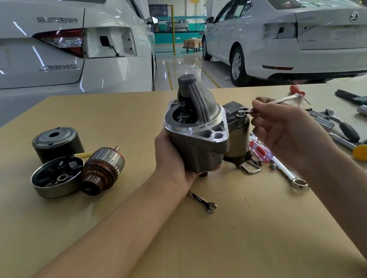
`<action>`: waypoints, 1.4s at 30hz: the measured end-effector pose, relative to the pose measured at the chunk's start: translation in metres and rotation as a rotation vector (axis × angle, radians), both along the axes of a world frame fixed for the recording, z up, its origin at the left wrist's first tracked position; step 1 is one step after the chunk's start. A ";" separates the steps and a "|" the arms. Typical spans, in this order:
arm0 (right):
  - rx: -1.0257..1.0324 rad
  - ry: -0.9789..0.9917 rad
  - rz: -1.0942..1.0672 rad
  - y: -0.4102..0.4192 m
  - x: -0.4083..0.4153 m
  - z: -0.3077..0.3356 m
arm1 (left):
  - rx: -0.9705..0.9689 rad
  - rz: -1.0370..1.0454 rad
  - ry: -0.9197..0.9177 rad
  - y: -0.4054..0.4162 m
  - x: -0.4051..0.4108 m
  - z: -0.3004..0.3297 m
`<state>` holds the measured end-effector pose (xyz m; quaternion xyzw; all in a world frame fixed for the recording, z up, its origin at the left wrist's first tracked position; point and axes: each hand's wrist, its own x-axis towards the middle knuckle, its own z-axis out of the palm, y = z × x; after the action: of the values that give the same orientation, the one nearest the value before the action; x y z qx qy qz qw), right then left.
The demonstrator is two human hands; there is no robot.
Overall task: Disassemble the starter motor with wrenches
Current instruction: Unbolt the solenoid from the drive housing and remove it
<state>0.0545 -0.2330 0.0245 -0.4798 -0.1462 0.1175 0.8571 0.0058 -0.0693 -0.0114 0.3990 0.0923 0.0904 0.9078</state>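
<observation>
Currently left hand (172, 157) cups starter (198, 134) upright; right hand (282, 127) pinches wrench (275, 101) on nut (242, 112) just beyond its fingertips. Risk: light grip, wrench slips, rounds nut.

Two bare forearms come in from the bottom edge of the view, one from the lower left corner and one from the lower right. No sleeve, cuff or glove shows on either; both are uncovered from the edge of the view up to the fingers. The left hand (172, 162) and the right hand (290, 130) carry no ring, watch, strap or bracelet at the wrists. Fingernails on the right hand look short and unpainted. No markings show.
</observation>
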 end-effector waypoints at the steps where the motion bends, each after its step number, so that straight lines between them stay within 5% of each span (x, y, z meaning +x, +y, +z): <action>1: 0.053 0.006 -0.003 0.000 -0.001 0.001 | 0.000 0.000 -0.001 0.000 0.000 0.000; 4: 0.067 -0.181 -0.113 -0.003 -0.006 0.003 | 0.002 -0.005 0.010 0.000 0.001 0.000; 10: -0.509 -1.081 -0.673 0.005 -0.018 -0.013 | 0.022 0.005 0.017 0.000 0.001 -0.001; 13: -0.593 -1.179 -0.725 0.006 -0.019 -0.016 | 0.032 0.007 0.010 0.000 0.002 -0.001; 21: -0.547 -1.014 -0.609 0.007 -0.017 -0.014 | 0.015 0.004 0.005 0.001 0.001 -0.002; 26: -0.139 -0.189 -0.025 0.004 -0.011 0.002 | 0.032 0.004 0.017 0.000 0.000 0.000; 29: -0.062 0.044 0.107 0.002 -0.004 0.002 | 0.043 0.007 0.017 0.001 0.000 0.000; 42: -0.003 -0.290 -0.170 -0.003 -0.002 0.000 | -0.017 -0.008 -0.002 0.000 -0.001 0.001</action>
<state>0.0528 -0.2361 0.0248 -0.5038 -0.2271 -0.0257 0.8331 0.0050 -0.0697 -0.0104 0.3917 0.0905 0.0866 0.9115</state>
